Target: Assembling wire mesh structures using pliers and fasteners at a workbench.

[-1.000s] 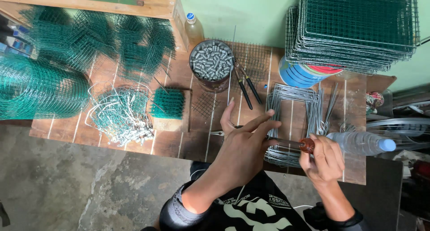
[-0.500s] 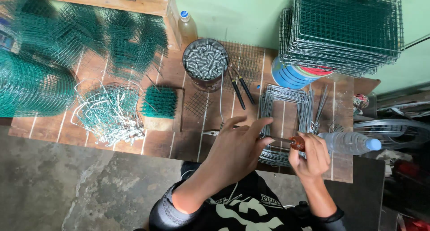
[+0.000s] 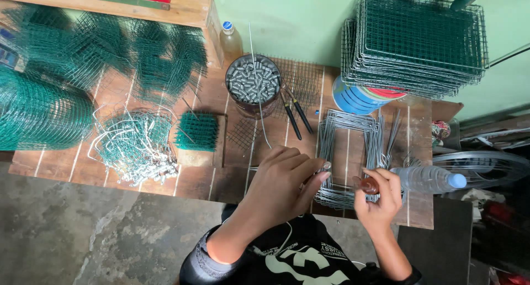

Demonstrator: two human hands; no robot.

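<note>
left hand pinches small metal sleeve | right hand grips possibly pliers

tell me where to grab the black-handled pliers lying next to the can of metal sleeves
Grip the pliers by the two black handles, the ends that point toward the near edge of the table. Come from above and from the near side: they lie flat, the jaws are tucked close to the can, and the handles splay apart over open mesh, probably leaving finger room.
</note>
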